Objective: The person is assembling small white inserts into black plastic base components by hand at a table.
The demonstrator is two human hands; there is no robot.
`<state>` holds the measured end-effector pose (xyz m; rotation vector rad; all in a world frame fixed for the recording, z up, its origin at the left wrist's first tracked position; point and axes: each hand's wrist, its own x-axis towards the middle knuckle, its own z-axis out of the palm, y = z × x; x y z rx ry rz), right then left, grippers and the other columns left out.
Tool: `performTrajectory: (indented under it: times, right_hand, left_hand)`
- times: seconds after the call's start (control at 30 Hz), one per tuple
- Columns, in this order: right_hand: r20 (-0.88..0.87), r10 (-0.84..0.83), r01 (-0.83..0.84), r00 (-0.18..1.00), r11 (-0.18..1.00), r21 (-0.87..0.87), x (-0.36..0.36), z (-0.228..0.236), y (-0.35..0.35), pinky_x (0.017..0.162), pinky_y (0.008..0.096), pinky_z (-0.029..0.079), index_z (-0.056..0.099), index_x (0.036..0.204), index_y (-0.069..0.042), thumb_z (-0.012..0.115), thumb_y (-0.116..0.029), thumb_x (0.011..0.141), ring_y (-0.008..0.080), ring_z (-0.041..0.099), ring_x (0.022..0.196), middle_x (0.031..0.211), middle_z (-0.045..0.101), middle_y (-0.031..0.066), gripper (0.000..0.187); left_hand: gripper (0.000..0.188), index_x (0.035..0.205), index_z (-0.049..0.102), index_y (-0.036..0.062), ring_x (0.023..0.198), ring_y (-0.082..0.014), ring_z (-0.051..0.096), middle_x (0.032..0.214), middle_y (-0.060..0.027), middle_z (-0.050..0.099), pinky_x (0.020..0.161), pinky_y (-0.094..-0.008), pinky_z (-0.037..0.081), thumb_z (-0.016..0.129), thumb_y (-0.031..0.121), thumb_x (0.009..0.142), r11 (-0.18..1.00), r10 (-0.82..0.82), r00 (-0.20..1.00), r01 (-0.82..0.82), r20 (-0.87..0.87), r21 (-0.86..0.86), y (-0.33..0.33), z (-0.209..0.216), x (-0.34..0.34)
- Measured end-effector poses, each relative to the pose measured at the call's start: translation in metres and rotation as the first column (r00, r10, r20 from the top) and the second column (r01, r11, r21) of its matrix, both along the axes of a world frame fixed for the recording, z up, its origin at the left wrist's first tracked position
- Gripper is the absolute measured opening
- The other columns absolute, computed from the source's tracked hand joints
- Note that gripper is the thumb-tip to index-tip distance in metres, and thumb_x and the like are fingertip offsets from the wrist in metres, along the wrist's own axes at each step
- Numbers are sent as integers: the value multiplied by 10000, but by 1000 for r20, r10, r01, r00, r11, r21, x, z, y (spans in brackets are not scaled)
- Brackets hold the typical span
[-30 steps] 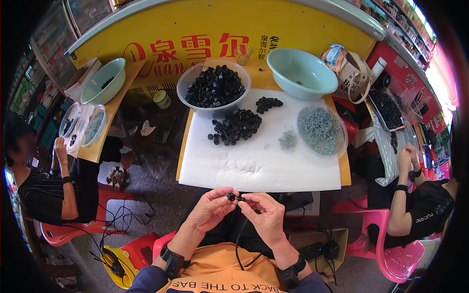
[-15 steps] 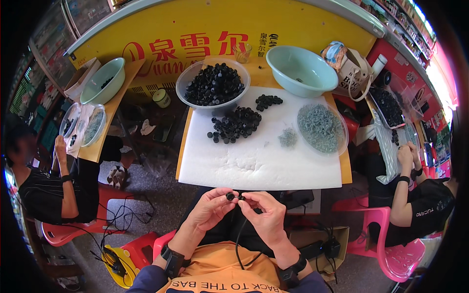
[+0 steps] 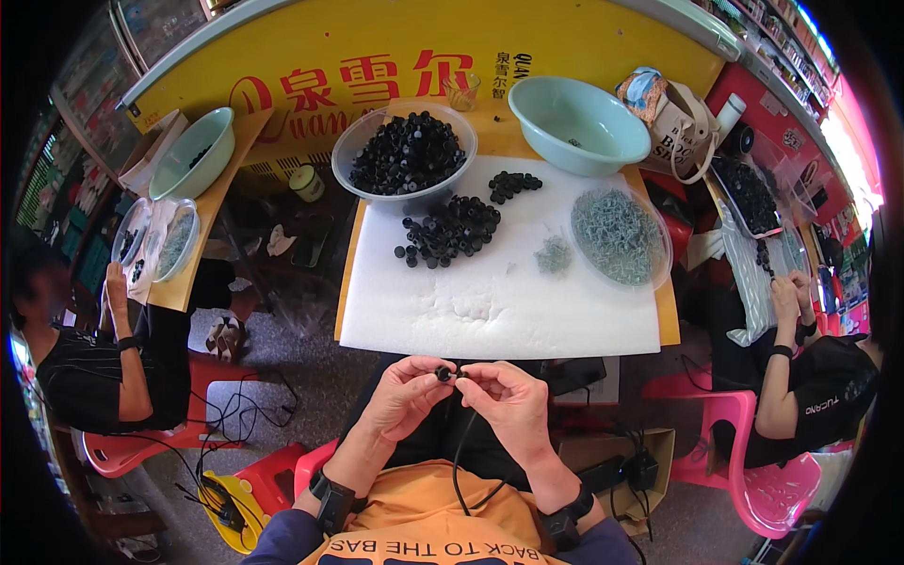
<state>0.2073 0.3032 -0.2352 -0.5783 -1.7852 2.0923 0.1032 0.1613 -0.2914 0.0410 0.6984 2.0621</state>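
Just in front of the table's near edge, both my hands meet fingertip to fingertip. My left hand [image 3: 410,400] pinches a small black round part [image 3: 443,374] between thumb and fingers. Closed against its right side, my right hand [image 3: 511,405] has thumb and forefinger together; what they grip is too small to make out. On the white foam sheet [image 3: 499,315] lie a pile of similar black parts [image 3: 450,232], a smaller cluster [image 3: 514,186] and a little heap of grey-green wiry pieces [image 3: 553,255]. A clear round tray [image 3: 661,273] holds many more of those pieces.
A translucent bowl [image 3: 344,174] full of black parts stands at the back left of the table, beside a pale green basin [image 3: 579,122]. People work at side tables left [image 3: 89,377] and right [image 3: 800,377]. A pink chair [image 3: 744,452] and loose cables [image 3: 221,424] flank me.
My hands have shifted slightly and stay together at the black part. The black piece seen at my right fingertips earlier shows less now. The view has tilted a little.
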Motion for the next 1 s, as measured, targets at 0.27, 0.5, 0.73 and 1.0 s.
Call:
performTrajectory:
  times: [0.27, 0.5, 0.73, 1.0]
  right_hand:
    - [-4, 18, -18, 1000, 999, 42, 1, -3, -2, 681, 205, 548, 676, 1019, 53, 696, 27, 845, 81, 644, 758, 919, 675, 57, 177]
    - [-29, -7, 14, 1000, 972, 236, 0, -2, -3, 660, 214, 549, 707, 998, 4, 725, -34, 825, 102, 675, 746, 851, 692, 76, 177]
    - [-48, 4, 13, 999, 944, 330, 1, 4, -2, 655, 225, 552, 701, 1008, 4, 724, -33, 825, 117, 678, 750, 858, 691, 85, 189]
    - [-57, 16, 9, 998, 908, 418, 1, 3, -4, 637, 228, 544, 694, 974, -6, 758, -61, 799, 126, 674, 732, 857, 688, 83, 194]
  left_hand:
    - [185, 1051, 676, 10, 966, -207, 664, 1049, -128, 687, 897, -356, 540, 679, 45, 870, 1000, -16, 998, 16, -66, -8, 0, 5, 1]
    - [195, 1064, 679, 10, 959, -204, 665, 1037, -122, 692, 892, -357, 540, 678, 54, 874, 999, -21, 998, 19, -67, -26, -1, 1, 2]
    - [193, 1065, 687, 15, 946, -199, 668, 1039, -116, 693, 894, -357, 538, 677, 54, 876, 999, -24, 997, 22, -80, -24, 0, 2, 3]
    - [198, 1075, 687, 17, 955, -196, 661, 1037, -113, 691, 892, -358, 530, 672, 67, 884, 999, -44, 997, 43, -71, -12, -2, 4, 2]
